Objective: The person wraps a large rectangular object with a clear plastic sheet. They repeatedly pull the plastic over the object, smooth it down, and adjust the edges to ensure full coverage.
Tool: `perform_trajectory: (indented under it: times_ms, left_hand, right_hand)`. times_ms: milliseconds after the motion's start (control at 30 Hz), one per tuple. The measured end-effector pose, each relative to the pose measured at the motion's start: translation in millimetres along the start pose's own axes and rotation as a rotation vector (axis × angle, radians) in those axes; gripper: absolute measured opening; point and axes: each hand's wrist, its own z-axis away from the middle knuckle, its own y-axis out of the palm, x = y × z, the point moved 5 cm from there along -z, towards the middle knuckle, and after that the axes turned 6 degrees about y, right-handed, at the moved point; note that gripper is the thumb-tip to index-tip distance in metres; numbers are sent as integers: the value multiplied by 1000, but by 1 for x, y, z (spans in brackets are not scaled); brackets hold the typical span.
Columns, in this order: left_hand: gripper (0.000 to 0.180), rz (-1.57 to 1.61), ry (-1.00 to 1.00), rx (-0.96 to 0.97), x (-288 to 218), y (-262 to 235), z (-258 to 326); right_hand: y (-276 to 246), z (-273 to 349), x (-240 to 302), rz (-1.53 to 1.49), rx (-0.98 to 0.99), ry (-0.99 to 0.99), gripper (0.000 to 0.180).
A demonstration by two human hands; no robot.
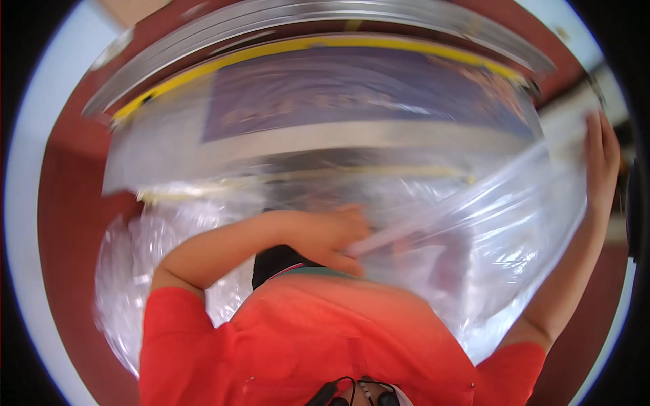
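Observation:
A clear plastic sheet (504, 210) is stretched slantwise between my two hands, its upper edge bunched into a taut fold. My left hand (332, 237), bent in front of my waist, is closed on the near end of that fold; motion smears its fingers a little. Far out to the right and raised, my right hand (601, 159) pinches the other end of the sheet.
Across the far side run a yellow-edged strip (318, 44) and a silver metal rail (325, 15). A dark purple printed panel (365, 91) lies nearer. Crumpled clear plastic (145, 271) spreads at the left over reddish floor (74, 223).

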Motion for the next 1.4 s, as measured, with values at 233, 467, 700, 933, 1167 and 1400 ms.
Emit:
perform_trajectory:
  times_ms: [233,467,700,933,1167,1400]
  left_hand:
    - [23,-147,-941,-1079,-55,-125,338]
    - [16,42,-205,-2276,-49,-138,529]
    - [12,-483,-1612,-1494,39,-91,532]
    - [34,-1232,-1295,-955,83,-148,445]
    - [41,-632,-1759,-1190,136,-210,499]
    - [40,-701,-1858,-1021,171,-244,552]
  right_hand:
    - [150,-15,12,-242,358,15,25]
    - [312,16,110,-231,529,-205,24]
    - [346,55,97,204,563,-273,28]
    - [354,60,107,230,498,-294,25]
    - [374,60,114,260,413,-361,20]
    - [379,62,121,236,423,-387,20]
